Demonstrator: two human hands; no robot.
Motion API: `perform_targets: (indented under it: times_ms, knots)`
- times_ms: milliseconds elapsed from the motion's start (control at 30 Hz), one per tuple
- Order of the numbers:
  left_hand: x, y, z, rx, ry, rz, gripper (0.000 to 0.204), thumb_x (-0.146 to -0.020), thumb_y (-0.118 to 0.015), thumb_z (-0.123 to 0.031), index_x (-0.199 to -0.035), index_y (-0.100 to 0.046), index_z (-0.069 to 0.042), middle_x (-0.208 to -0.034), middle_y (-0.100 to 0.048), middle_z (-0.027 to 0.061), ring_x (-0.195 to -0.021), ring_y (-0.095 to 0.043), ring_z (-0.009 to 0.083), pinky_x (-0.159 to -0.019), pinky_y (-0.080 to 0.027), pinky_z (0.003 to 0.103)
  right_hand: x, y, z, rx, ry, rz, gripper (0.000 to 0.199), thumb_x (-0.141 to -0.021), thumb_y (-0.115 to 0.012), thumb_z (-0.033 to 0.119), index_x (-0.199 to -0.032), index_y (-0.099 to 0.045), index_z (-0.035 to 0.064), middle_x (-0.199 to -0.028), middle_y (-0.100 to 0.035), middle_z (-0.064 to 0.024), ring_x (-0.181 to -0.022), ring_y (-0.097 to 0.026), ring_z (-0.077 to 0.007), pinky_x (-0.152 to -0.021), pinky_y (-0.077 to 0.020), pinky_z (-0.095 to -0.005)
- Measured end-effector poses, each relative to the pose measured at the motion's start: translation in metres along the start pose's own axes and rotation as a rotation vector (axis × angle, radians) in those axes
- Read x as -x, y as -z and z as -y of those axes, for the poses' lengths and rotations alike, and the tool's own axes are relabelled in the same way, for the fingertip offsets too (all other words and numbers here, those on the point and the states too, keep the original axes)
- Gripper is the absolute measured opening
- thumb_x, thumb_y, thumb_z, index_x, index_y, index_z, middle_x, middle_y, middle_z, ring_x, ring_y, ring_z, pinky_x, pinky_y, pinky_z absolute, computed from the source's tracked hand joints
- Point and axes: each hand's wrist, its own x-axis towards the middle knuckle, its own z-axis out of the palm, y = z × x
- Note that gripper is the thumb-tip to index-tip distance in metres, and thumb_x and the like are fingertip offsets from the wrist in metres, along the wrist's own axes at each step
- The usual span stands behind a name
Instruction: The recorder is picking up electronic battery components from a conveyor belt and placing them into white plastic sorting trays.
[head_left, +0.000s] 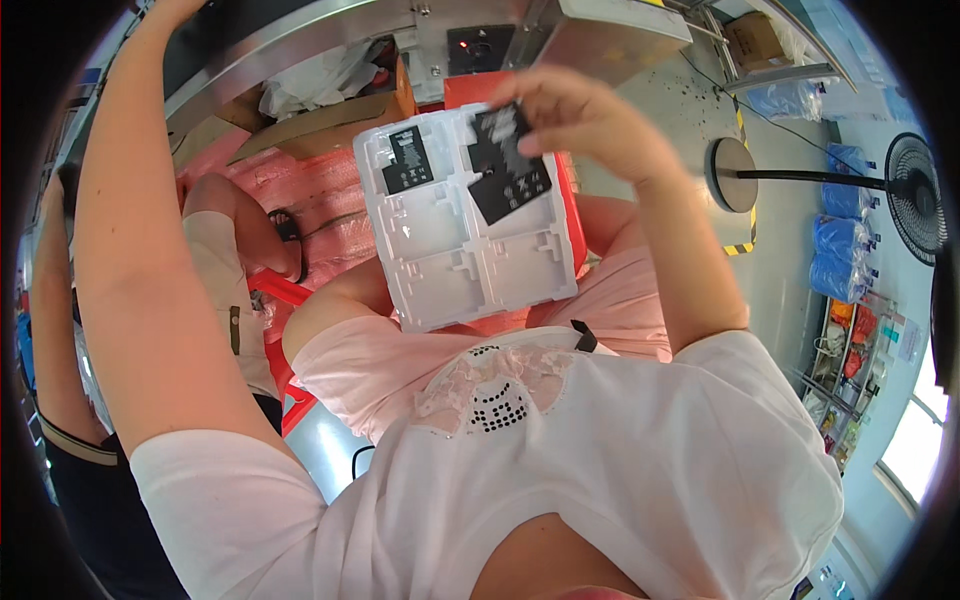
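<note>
My right hand (pixel 570 115) pinches a flat black battery (pixel 508 180) with white printing along one face. The battery is tilted and hangs over the upper right compartment of a translucent white plastic tray (pixel 437 285); whether it touches the tray I cannot tell. The tray lies over my lap. Another flat black battery (pixel 407 160) rests in its upper left compartment. The lower compartments that show hold nothing. My left arm stretches far up to the left, and my left hand (pixel 178 8) is cut off at the picture's top edge beside the dark bench surface, its fingers out of sight.
A cardboard box (pixel 330 128) with clear plastic bags stands beyond the tray, under the metal bench edge (pixel 270 48). Pink wrap (pixel 335 200) lies around there. To the left sits another person (pixel 110 500). A black fan (pixel 908 190) stands at the right.
</note>
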Motion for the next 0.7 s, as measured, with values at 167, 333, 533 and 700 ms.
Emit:
perform_targets:
  times_ms: [167,333,533,700]
  knots:
    - [0.033,-0.011,-0.031,0.344,0.048,-0.010,0.077,-0.084,-0.059,-0.034,-0.134,-0.019,0.009,-0.134,-0.029,0.0287,-0.115,-0.043,0.0392,-0.097,-0.037,0.048,0.043,-0.011,-0.135,-0.004,-0.318,-0.253,0.042,-0.073,-0.060,-0.005,-0.114,-0.055,0.0065,-0.074,-0.053,-0.0022,-0.071,-0.052,-0.0107,-0.066,-0.0425,-0.0243]
    - [0.099,-0.001,-0.057,0.941,0.195,-0.135,0.059,-0.089,-0.053,-0.018,-0.131,-0.024,0.010,-0.125,-0.038,0.0294,-0.113,-0.045,0.0379,-0.091,-0.045,0.045,0.052,-0.034,-0.161,0.428,-0.308,-0.393,0.045,-0.078,-0.060,0.003,-0.121,-0.052,0.0110,-0.087,-0.060,-0.0117,-0.079,-0.058,-0.0209,-0.073,-0.0478,-0.0306]
    - [0.187,-0.027,-0.058,1.041,0.099,-0.318,0.064,-0.076,-0.066,-0.048,-0.109,-0.050,0.005,-0.080,-0.051,0.0030,-0.058,-0.042,0.0071,-0.051,-0.035,0.020,0.079,-0.062,-0.160,0.998,-0.072,-0.165,0.049,-0.079,-0.057,0.012,-0.126,-0.043,0.0030,-0.128,-0.038,-0.0258,-0.108,-0.049,-0.0386,-0.091,-0.0418,-0.0415]
    - [0.289,-0.110,-0.096,1.142,0.243,-0.228,0.056,-0.080,-0.064,-0.043,-0.101,-0.052,0.007,-0.096,-0.055,0.0139,-0.086,-0.052,0.0208,-0.077,-0.043,0.032,0.101,-0.100,-0.171,1.026,0.049,-0.207,0.044,-0.079,-0.053,0.006,-0.122,-0.047,0.0011,-0.129,-0.040,-0.0223,-0.119,-0.040,-0.0367,-0.098,-0.0353,-0.0424]
